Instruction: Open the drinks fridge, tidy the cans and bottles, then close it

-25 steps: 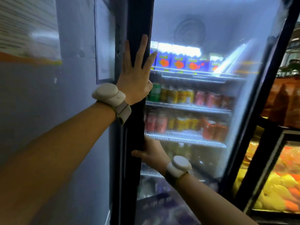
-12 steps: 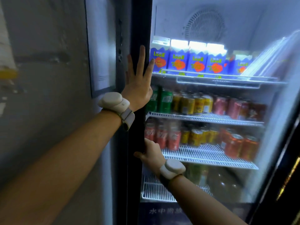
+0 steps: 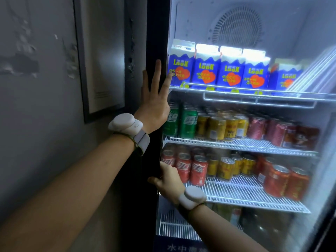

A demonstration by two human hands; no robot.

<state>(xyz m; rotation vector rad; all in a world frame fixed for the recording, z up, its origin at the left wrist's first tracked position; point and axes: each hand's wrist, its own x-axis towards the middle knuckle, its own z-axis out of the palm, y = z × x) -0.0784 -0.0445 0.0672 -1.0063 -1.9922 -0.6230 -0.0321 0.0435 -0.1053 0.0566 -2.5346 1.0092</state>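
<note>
Fingers, left hand (image 3: 154, 104): spread wide and straight, palm flat against the black door frame (image 3: 156, 42) of the drinks fridge (image 3: 236, 24), gripping nothing.
Fingers, right hand (image 3: 168, 180): curled around the inner edge of the same black frame, lower down, thumb out to the left; they are closed on the frame edge.
Wrists: each carries a pale rounded band (image 3: 127, 124), the right one just below the curled fingers.
Fridge state: the inside is open to view and lit, the wire shelves (image 3: 245, 195) bare of any door glass in front; a blurred glassy edge stands at the far right.
Cartons: 5 blue and white LOOK cartons (image 3: 231, 70) stand in a row on the top shelf, the leftmost just right of the left fingertips.
Green cans (image 3: 187, 122): 2 at the front, just right of the left palm, on the 2nd shelf.
Yellow cans (image 3: 223, 126): beside the green ones, further right on that shelf, with red cans beyond them.
Red cola cans (image 3: 198, 171): 3 at the front of the 3rd shelf, the nearest touching or almost touching the right knuckles; I cannot tell which.
Orange cans (image 3: 285, 182): far right of the 3rd shelf, forward of the rest, well apart from both hands.
Lowest shelf: dark bottles, too blurred to name.
Wall side: a framed notice (image 3: 103, 60) hangs left of the left fingers.
</note>
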